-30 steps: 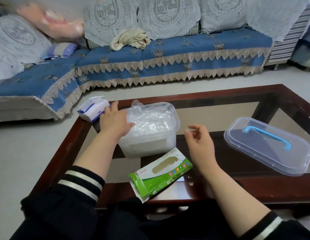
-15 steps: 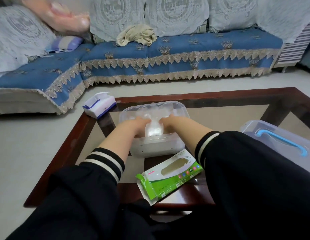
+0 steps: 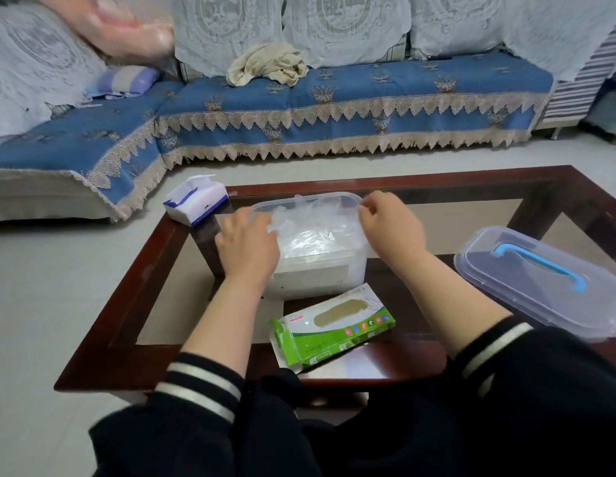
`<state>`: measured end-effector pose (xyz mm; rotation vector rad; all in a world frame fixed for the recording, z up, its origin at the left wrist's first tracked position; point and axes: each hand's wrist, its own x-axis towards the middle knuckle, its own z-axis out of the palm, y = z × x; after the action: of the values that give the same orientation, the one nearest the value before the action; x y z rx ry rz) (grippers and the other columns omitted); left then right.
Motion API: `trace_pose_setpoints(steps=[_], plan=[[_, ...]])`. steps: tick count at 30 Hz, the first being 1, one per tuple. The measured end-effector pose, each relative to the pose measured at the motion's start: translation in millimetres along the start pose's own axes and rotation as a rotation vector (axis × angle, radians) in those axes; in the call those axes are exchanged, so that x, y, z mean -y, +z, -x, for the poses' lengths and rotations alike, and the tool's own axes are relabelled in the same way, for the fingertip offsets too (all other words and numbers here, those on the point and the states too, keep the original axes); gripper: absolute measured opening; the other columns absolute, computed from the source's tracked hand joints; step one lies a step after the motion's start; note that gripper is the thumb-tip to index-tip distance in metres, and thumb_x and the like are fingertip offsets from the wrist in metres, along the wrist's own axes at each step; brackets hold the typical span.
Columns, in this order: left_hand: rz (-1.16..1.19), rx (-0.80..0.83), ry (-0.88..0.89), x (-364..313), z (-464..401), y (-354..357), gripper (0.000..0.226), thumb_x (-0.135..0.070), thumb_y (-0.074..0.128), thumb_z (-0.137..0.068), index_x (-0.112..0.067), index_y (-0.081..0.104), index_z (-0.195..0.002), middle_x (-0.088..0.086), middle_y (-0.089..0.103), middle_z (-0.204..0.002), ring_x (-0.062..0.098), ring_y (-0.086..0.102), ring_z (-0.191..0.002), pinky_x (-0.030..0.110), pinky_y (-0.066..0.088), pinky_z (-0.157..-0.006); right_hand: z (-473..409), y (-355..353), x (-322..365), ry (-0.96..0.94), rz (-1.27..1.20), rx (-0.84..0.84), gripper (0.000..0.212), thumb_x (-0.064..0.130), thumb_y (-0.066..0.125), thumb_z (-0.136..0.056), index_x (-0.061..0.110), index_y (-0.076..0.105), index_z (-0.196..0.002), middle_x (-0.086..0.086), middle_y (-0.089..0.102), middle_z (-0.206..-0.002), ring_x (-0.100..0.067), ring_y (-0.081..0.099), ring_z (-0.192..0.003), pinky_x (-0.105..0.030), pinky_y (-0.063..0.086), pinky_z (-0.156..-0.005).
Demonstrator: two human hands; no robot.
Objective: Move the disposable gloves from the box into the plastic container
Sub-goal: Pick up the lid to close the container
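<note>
A clear plastic container (image 3: pixel 317 280) stands in the middle of the glass table, filled with a crumpled pile of clear disposable gloves (image 3: pixel 313 232). My left hand (image 3: pixel 248 246) lies over the container's left rim, its fingers resting on the gloves. My right hand (image 3: pixel 391 225) is at the far right corner of the rim, fingers curled and pinching the glove plastic there. The green glove box (image 3: pixel 334 325) lies flat in front of the container, its end flap open; its window shows nothing clear inside.
The container's clear lid (image 3: pixel 540 287) with a blue handle lies on the table to the right. A white and blue tissue box (image 3: pixel 196 201) sits at the table's far left corner. A blue sofa (image 3: pixel 334 105) runs behind the dark wooden table frame (image 3: pixel 120 304).
Both hands were pressed together into the middle of the gloves; they have now drawn apart, the left to the left rim and the right to the far right corner.
</note>
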<state>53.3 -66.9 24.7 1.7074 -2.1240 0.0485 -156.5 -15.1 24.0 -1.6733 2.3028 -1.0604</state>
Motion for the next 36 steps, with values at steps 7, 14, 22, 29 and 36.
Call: trace_pose_setpoints(steps=[7,14,22,29,36], plan=[[1.010,-0.077,-0.481,-0.2,52.9,32.2,0.067,-0.020,0.059,-0.089,-0.015,0.026,-0.147,0.006,0.037,-0.148,0.022,0.040,-0.133,0.038,0.034,-0.111,66.8,-9.4,-134.4,0.523,0.424,0.152,0.075,0.049,0.050,-0.093,0.005,0.023,-0.148,-0.018,0.022,-0.154,-0.036,0.017,-0.144,-0.049,0.018,-0.117],[1.045,-0.019,-0.456,-21.3,66.6,33.2,0.068,-0.023,0.057,-0.094,-0.010,0.021,-0.150,0.008,0.038,-0.149,0.023,0.040,-0.134,0.036,0.035,-0.109,83.6,-8.9,-135.0,0.343,0.661,0.131,0.057,0.053,0.048,-0.092,0.015,0.043,-0.135,-0.010,0.047,-0.135,-0.030,0.044,-0.123,-0.046,0.039,-0.100],[0.859,-0.106,-0.445,-24.8,70.9,37.4,0.069,-0.031,0.054,-0.094,-0.012,0.019,-0.151,0.009,0.021,-0.156,0.029,0.027,-0.141,0.045,0.030,-0.112,98.0,-41.5,-157.2,0.643,0.322,-0.203,0.063,0.051,0.048,-0.093,0.012,0.037,-0.141,-0.017,0.028,-0.152,-0.039,0.023,-0.139,-0.056,0.016,-0.114],[0.749,-0.119,0.667,-123.1,96.5,28.5,0.029,-0.012,0.052,-0.093,-0.010,0.058,-0.122,0.006,0.061,-0.122,0.020,0.058,-0.112,0.040,0.050,-0.095,121.3,-65.9,-183.1,1.030,0.086,-0.235,0.096,0.052,0.065,-0.083,0.008,0.012,-0.149,-0.020,0.013,-0.157,-0.037,0.013,-0.145,-0.051,0.010,-0.116],[0.619,0.812,0.162,-189.0,91.5,82.9,0.059,-0.026,0.057,-0.093,-0.006,0.034,-0.143,0.012,0.040,-0.146,0.029,0.034,-0.138,0.034,0.031,-0.109,141.0,-58.7,-190.4,0.957,0.021,-0.356,0.088,0.051,0.063,-0.084,0.010,0.019,-0.149,-0.017,0.027,-0.153,-0.031,0.018,-0.144,-0.045,0.010,-0.118]])
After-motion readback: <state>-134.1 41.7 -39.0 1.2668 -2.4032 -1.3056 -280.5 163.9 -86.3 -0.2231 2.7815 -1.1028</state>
